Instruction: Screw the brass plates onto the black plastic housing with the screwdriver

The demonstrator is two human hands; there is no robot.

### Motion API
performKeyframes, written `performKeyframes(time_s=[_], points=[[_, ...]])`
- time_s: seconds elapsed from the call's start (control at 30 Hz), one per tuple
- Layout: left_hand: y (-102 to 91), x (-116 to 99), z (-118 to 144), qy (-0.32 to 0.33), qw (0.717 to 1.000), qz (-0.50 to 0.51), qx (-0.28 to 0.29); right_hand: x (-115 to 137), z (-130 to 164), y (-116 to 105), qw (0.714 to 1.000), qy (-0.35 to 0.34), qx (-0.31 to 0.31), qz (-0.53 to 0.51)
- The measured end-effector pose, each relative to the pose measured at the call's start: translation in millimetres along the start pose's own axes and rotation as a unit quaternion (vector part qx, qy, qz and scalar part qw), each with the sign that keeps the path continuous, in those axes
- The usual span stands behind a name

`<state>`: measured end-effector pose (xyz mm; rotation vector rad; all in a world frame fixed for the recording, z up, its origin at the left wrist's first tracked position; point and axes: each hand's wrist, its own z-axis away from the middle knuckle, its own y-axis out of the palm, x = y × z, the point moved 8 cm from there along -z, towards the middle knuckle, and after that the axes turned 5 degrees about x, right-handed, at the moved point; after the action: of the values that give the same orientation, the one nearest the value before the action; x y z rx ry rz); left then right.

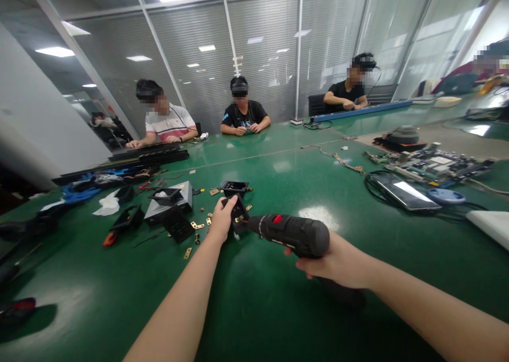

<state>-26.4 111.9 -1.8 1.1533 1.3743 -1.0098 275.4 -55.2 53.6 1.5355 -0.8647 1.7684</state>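
My right hand (336, 261) is wrapped round the grip of a black cordless drill (292, 235) with a red switch on its top. The drill's tip points left and meets a small black plastic housing (239, 219), close to a brass-coloured piece in it. My left hand (223, 216) grips that housing from its left side and holds it tilted. Several small brass plates (187, 253) lie on the green table around the left hand. Another black frame (234, 187) rests just beyond the housing. Whether the bit sits in a screw is too small to tell.
Left of my hands are a grey box (185, 197), black plastic parts (178, 225), a white tissue (107, 204) and blue gloves (81, 192). At right lie a phone (405, 191), cables and circuit boards (439, 163). Three people sit across the green table (254, 309).
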Motion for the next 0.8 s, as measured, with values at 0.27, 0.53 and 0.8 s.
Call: performKeyframes(time_s=[0.27,0.53,0.8], points=[[16.8,4,7,-0.026,0.996,0.087,0.014,21,11,6,0.996,-0.056,-0.01,0.07],[14.7,5,18,-0.059,0.991,0.096,-0.075,31,17,10,0.997,-0.03,0.044,0.063],[30.1,2,27,-0.132,0.983,0.127,-0.027,-16,11,-14,0.989,0.028,0.116,-0.09]])
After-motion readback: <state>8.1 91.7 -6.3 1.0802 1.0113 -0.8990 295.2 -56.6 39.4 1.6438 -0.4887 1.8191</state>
